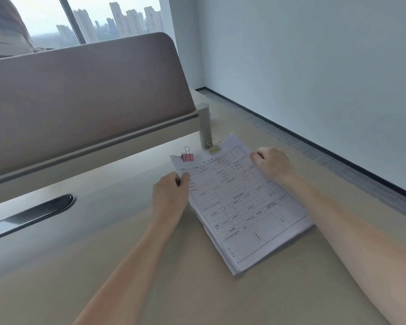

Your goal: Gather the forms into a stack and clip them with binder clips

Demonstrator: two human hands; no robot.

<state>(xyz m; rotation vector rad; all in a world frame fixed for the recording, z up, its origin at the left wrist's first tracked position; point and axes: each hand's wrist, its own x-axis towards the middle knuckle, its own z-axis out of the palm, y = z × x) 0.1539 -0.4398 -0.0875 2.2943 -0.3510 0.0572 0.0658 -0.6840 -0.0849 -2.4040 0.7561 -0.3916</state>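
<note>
A stack of printed forms (242, 207) lies on the beige desk (103, 254), turned a little clockwise. On its far edge sit a pink binder clip (187, 157) near the left corner and a yellow binder clip (213, 148) near the middle. My left hand (170, 193) pinches the stack's left edge, thumb on top. My right hand (273, 164) grips the right edge near the far corner, fingers curled over the paper.
A grey divider panel (87, 102) runs along the desk's far side, held by a post (204, 125) just behind the clips. A dark oval cable slot (31, 213) sits at left. The desk's right edge drops to the floor by a white wall (314, 66).
</note>
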